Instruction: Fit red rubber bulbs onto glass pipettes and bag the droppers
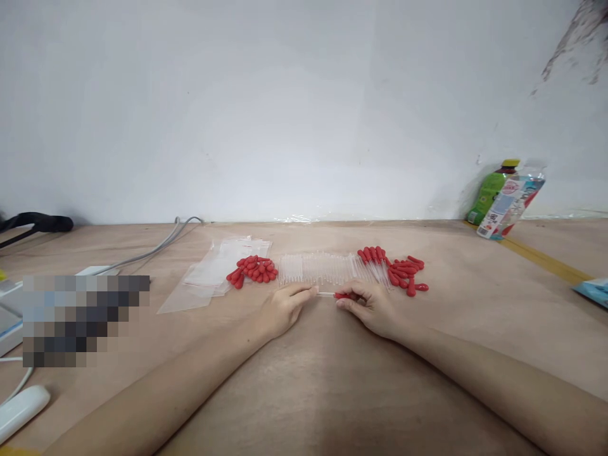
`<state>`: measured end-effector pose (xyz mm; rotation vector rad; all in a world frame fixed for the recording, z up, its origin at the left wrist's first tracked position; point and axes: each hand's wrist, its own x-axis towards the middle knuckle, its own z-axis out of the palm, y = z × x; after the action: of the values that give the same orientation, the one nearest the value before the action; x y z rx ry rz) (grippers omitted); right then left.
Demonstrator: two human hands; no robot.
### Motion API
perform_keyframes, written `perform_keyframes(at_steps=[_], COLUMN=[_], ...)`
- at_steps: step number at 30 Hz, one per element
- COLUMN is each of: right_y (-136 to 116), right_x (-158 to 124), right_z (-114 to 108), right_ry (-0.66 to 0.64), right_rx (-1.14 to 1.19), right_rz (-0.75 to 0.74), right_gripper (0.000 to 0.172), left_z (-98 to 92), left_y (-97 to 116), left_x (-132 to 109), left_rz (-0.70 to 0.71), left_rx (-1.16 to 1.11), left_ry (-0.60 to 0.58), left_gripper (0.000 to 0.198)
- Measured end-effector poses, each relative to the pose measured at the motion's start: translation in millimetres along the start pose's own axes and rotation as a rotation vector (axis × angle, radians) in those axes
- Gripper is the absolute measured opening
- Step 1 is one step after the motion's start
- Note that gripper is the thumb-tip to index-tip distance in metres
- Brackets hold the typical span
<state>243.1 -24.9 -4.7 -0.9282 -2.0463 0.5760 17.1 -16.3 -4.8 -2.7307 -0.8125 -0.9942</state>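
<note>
My left hand [289, 308] pinches one end of a thin clear dropper tube [325, 294]. At the tube's other end, my right hand [368, 307] has its fingers closed around a red rubber bulb [339, 296]; bulb and tube meet in line, and how deep the tube sits is too small to tell. Just beyond both hands lies a row of clear dropper tubes [318, 267], side by side. Several droppers with red bulbs fitted [373, 254] rest at the row's right end. Loose red bulbs lie in a left pile [254, 271] and a right pile [403, 271].
Clear plastic bags [223, 263] are spread left of the bulbs. A green bottle [491, 192] and a clear labelled bottle [510, 206] stand by the wall at right. On the left are a grey cable [156, 246], a white device [21, 408] and a black object [38, 221].
</note>
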Motion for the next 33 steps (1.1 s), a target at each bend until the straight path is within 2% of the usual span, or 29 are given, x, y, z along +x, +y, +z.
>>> perform_keyframes(at_steps=[7,16,22,26,30,33], right_y=[-2.5,2.6,1.5,4.2,3.6,2.1], right_x=[-0.3,-2.3,-3.4,-4.1,-4.2,-3.5], right_z=[0.9,4.4,4.4,5.6,5.9,5.2], right_ry=[-0.006,0.048,0.085,0.137,0.167,0.147], right_rx=[-0.036,-0.124,-0.23,-0.287,-0.261,-0.219], right_rz=[-0.033,-0.17,-0.264,-0.323,-0.312,-0.279], right_gripper=[0.014,0.016,0.019,0.02,0.018,0.016], left_z=[0.5,-1.2,-1.1,0.9,3.5,4.0], left_y=[-0.6,1.4,0.6,0.0,-1.3,-2.0], left_x=[0.5,2.4,-0.2,-1.3,-1.6,-1.4], left_rz=[0.071,0.126,0.14,0.107,0.05,0.076], left_rx=[0.017,0.05,0.094,0.038,-0.056,-0.035], left_ry=[0.021,0.023,0.006,0.003,-0.025,-0.021], left_gripper=[0.033,0.029,0.032,0.032,0.031,0.031])
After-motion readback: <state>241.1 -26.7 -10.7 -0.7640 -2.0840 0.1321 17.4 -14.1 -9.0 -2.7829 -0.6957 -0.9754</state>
